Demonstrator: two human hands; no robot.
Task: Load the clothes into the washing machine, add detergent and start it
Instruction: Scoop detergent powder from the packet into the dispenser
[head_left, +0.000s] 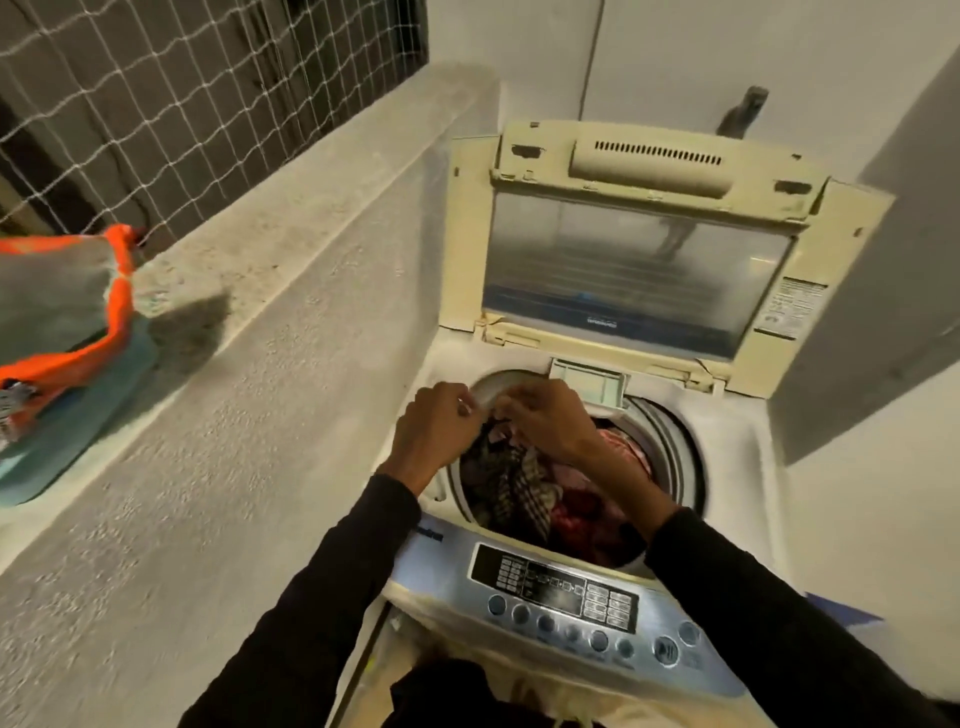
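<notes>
The top-loading washing machine (597, 467) stands with its lid (639, 270) swung up against the wall, which leaves the drum mouth free for loading; the clothes (524, 488), a checked cloth among red and pink pieces, already lie heaped inside the drum, filling it close to the rim. Both hands work together at the far edge of the opening; the left hand (436, 426) has its fingers curled by the drum rim and the right hand (550, 415) has its fingers bent over the same spot, apparently pinching something small or a fold of cloth between them, though I cannot tell just what they hold. The detergent drawer (589, 382) sits just behind the hands; the control panel (561, 597) lies near the person, untouched; on the ledge (249, 322) to the left rests an orange and grey bag (67, 306), well apart from the machine; loading looks nearly done, with detergent and start yet to come.
</notes>
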